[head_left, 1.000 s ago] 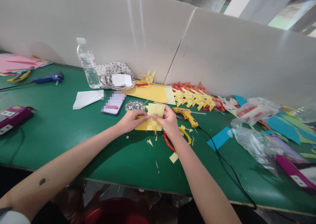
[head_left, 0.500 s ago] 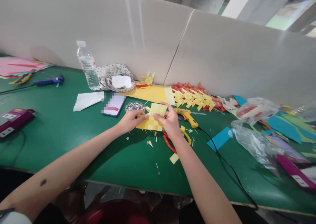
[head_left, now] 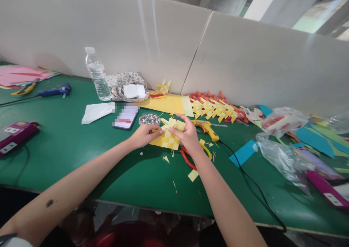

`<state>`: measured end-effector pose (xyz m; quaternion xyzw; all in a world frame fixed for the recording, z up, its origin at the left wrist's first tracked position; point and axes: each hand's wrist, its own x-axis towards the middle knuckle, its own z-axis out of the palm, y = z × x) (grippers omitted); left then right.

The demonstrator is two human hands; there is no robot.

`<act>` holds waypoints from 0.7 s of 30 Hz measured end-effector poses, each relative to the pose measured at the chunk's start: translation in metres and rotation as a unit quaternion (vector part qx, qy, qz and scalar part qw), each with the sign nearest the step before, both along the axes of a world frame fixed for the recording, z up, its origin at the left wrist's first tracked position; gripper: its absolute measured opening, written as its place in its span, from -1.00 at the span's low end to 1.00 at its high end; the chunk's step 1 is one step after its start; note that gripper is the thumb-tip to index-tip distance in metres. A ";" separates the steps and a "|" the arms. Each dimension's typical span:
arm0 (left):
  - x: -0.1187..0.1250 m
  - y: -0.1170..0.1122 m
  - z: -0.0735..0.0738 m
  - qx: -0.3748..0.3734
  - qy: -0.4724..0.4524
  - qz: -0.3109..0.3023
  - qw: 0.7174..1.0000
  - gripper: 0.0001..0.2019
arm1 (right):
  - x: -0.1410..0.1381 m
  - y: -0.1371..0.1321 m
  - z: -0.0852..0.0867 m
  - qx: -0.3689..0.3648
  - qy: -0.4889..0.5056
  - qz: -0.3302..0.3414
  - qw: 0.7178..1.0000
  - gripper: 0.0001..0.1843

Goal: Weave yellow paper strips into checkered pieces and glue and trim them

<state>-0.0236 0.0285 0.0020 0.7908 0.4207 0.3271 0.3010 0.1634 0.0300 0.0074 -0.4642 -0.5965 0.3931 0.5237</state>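
Observation:
Over the table's middle, a checkered piece of woven yellow paper (head_left: pixel 168 142) is held between both hands. My left hand (head_left: pixel 144 135) pinches its left side between thumb and fingers. On the upper right, my right hand (head_left: pixel 190 135) grips it, with the thumb in front and an index finger stretched out behind. My fingers cover parts of the paper. Just beyond my left hand lies a clear dish of shiny small pieces (head_left: pixel 149 119). Partly under my right wrist are scissors (head_left: pixel 187 160) with red and yellow handles. A yellow glue gun (head_left: pixel 209 130) lies to their right.
Along the partition are yellow card (head_left: pixel 163 103), finished yellow woven pieces (head_left: pixel 214 109), a patterned cloth (head_left: pixel 128 78) and a water bottle (head_left: pixel 98 76). A phone (head_left: pixel 127 117) lies left; a blue paper strip (head_left: pixel 242 154), plastic bags (head_left: pixel 280 160) and the glue gun's cord (head_left: pixel 253 183) lie right.
The upper flap of the woven paper, which stood up flat, now leans and looks bent under my right thumb. The paper has turned slightly; both hands still hold it.

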 end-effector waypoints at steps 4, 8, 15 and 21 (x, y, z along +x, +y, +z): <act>-0.002 0.001 0.000 -0.004 -0.009 0.009 1.000 -0.67 | 0.001 0.001 -0.002 0.002 0.001 0.003 1.000 -0.30; -0.001 0.002 -0.001 -0.029 -0.054 0.023 0.998 -0.69 | 0.000 0.000 -0.002 0.014 -0.028 -0.009 0.999 -0.32; 0.005 0.003 -0.006 -0.074 -0.087 0.012 0.993 -0.74 | -0.008 -0.006 0.002 0.032 -0.059 -0.012 0.998 -0.38; 0.004 0.005 -0.004 -0.093 -0.097 0.053 0.990 -0.73 | -0.008 -0.001 -0.005 -0.056 0.065 0.040 0.995 -0.26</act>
